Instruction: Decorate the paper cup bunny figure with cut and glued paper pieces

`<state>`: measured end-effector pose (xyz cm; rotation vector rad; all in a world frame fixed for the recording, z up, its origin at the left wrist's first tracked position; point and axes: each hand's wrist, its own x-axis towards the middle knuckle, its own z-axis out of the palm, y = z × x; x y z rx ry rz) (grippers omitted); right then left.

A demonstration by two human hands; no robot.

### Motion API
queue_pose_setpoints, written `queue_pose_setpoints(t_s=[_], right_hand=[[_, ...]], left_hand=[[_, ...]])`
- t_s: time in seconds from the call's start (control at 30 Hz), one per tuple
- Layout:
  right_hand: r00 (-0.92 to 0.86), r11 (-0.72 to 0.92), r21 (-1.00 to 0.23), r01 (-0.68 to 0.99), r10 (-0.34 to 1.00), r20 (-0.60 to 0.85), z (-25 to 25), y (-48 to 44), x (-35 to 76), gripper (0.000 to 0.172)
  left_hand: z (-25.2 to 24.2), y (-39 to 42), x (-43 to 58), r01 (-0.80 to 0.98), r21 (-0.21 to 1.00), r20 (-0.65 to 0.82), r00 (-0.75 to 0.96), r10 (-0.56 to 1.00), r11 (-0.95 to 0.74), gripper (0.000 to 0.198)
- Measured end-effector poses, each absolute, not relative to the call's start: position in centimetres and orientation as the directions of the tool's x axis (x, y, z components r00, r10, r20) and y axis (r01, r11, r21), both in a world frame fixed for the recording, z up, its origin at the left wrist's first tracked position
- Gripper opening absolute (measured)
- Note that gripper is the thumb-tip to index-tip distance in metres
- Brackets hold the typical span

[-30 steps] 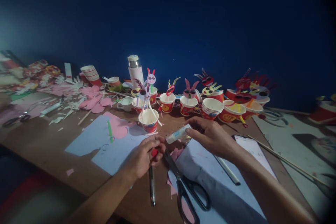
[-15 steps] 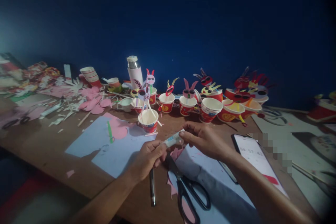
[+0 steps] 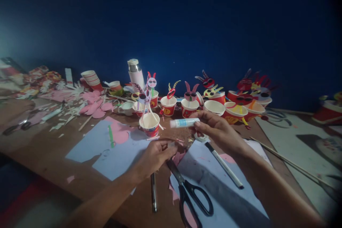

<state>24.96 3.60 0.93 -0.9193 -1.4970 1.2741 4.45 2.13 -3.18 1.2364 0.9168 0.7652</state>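
My right hand (image 3: 220, 130) pinches a white glue stick (image 3: 184, 123) with a blue label, raised over the table and lying nearly level, its pale end to the left. Lower and to the left, my left hand (image 3: 157, 156) is closed, with a small pale cap (image 3: 172, 145) at its fingertips. Black-handled scissors (image 3: 183, 182) lie below the hands on a pale blue paper sheet (image 3: 227, 203). A dark pen (image 3: 153, 194) rests beside them, under the left wrist. A white marker (image 3: 226, 167) is beneath my right forearm.
Behind the hands stands a paper cup (image 3: 149, 125) bearing a purple paper head. Several red cups with paper figures line the wall, near a white flask (image 3: 135, 73). Pink paper petals (image 3: 92, 105) and scraps lie left. A phone (image 3: 258, 146) is partly hidden by my right arm.
The hands have moved apart. My right hand has lifted the glue stick up and right, out of the left hand, which keeps a small pale cap. The marker shows more fully.
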Motion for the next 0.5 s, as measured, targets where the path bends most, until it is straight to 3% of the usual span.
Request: queue_pose_setpoints(t_s=[0.17, 0.3, 0.5], right_hand=[[-0.148, 0.125, -0.978, -0.167, 0.978, 0.15, 0.7, 3.9, 24.7, 0.026], [-0.111, 0.058, -0.974, -0.218, 0.99, 0.084, 0.5, 4.1, 24.5, 0.028], [-0.202, -0.023, -0.977, -0.21, 0.979, 0.021, -1.0, 3.9, 22.7, 0.03]], left_hand=[[-2.6, 5.2, 6.9, 0.086, 0.99, -0.14, 0.376, 0.916, 0.116, 0.01], [-3.4, 5.6, 7.0, 0.195, 0.976, -0.144, 0.257, 0.955, 0.095, 0.037], [-3.3, 3.0, 6.0, -0.225, 0.961, -0.067, 0.379, 0.923, 0.163, 0.031]])
